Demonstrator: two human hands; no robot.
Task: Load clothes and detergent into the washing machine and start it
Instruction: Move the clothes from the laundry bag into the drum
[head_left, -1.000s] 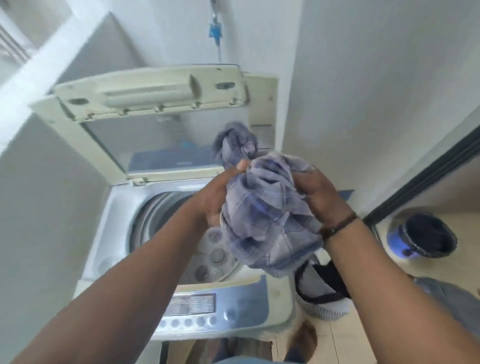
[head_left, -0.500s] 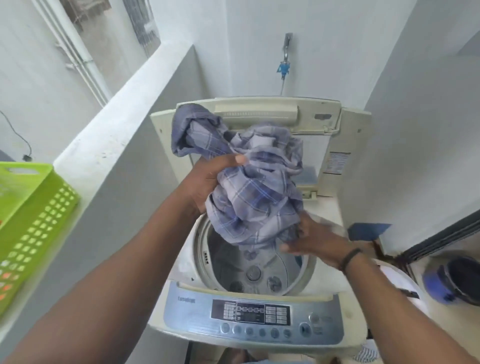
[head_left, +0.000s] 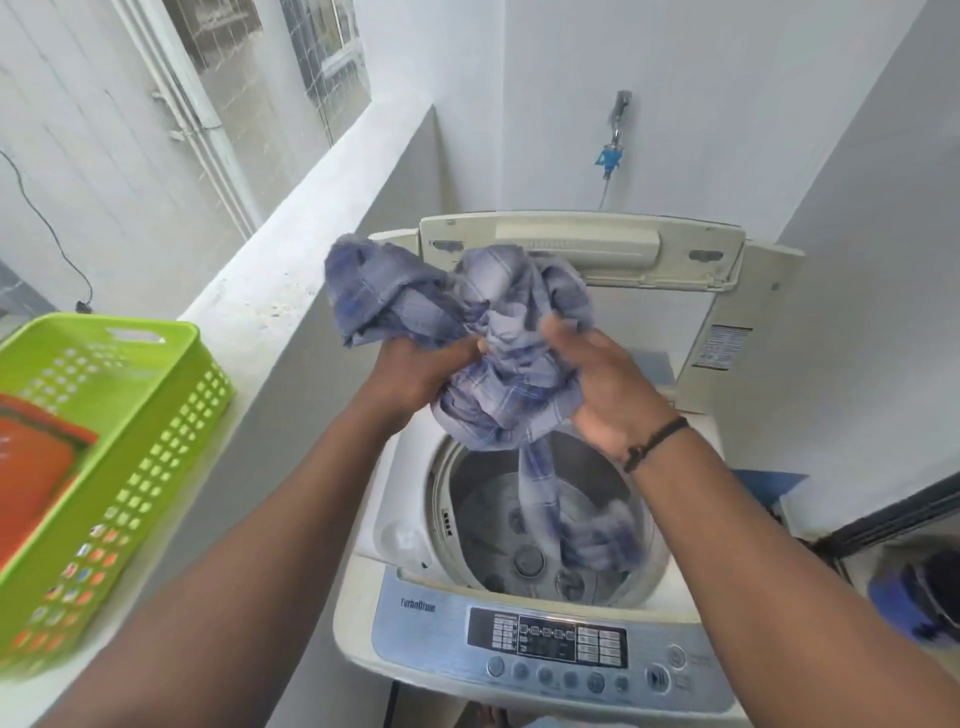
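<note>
A: Where is the plaid shirt (head_left: 498, 358)?

B: Bunched up above the open drum (head_left: 540, 525) of the washing machine (head_left: 545, 639), caught between both hands. The left hand (head_left: 421, 374) sits at the bundle's nine o'clock, fingers curled shut into the cloth. The right hand (head_left: 608, 384) is at three o'clock, fingers wrapped over the fabric's edge.

A: Does any of it reach the drum?

B: One strip hangs from the bundle's six o'clock down into the tub; its blurred end lies toward the drum's four o'clock wall.

A: And around the machine?

B: The lid (head_left: 582, 249) stands raised at twelve o'clock. A green basket (head_left: 130, 415) rests on the ledge (head_left: 270, 306) at nine o'clock, something orange inside.
</note>
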